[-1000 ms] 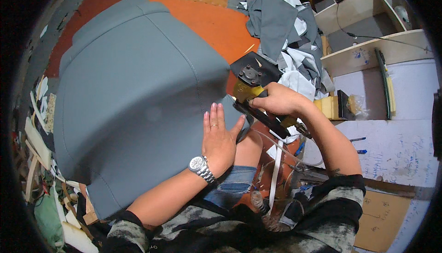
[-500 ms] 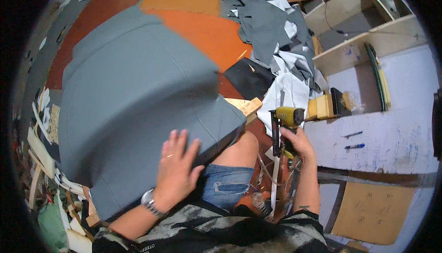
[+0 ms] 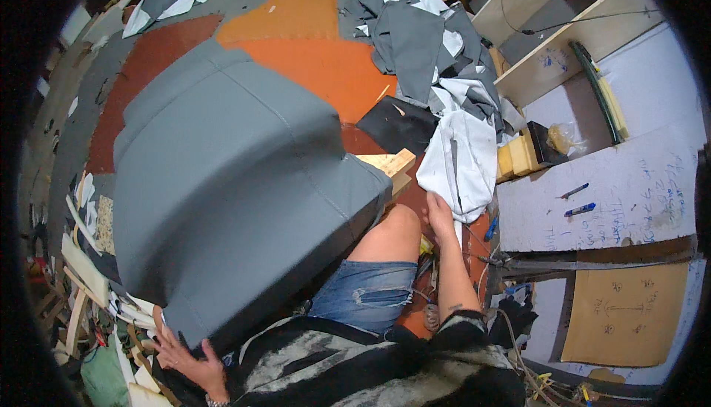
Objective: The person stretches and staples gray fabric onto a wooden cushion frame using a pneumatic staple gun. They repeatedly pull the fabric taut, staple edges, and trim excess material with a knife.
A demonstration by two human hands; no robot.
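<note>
A large grey upholstered piece (image 3: pixel 244 162) with stitched seams rests tilted before me, against my lap. At its lower left corner is my left hand (image 3: pixel 189 359), fingers spread and thumb apart along the edge. A wooden end (image 3: pixel 396 164) of its frame sticks out at the right. Beside my bare knee, my right hand (image 3: pixel 438 218) is low with its fingers curled; what they hold, if anything, is hidden. A small yellow part (image 3: pixel 426 245) shows by that wrist. Just beyond the right hand lies white-backed sheet material (image 3: pixel 459 162).
Grey offcuts (image 3: pixel 415 44) lie heaped on the floor beyond. At the right stand a pale wooden frame (image 3: pixel 544 59), yellow foam blocks (image 3: pixel 518 157), a blue pen (image 3: pixel 580 210) on a white board and a cardboard sheet (image 3: pixel 618 314). Wood scraps (image 3: pixel 78 318) crowd the left.
My left hand has slid from the front of the grey cover down to its lower left corner. The yellow and black nail gun that my right hand held upright no longer shows there.
</note>
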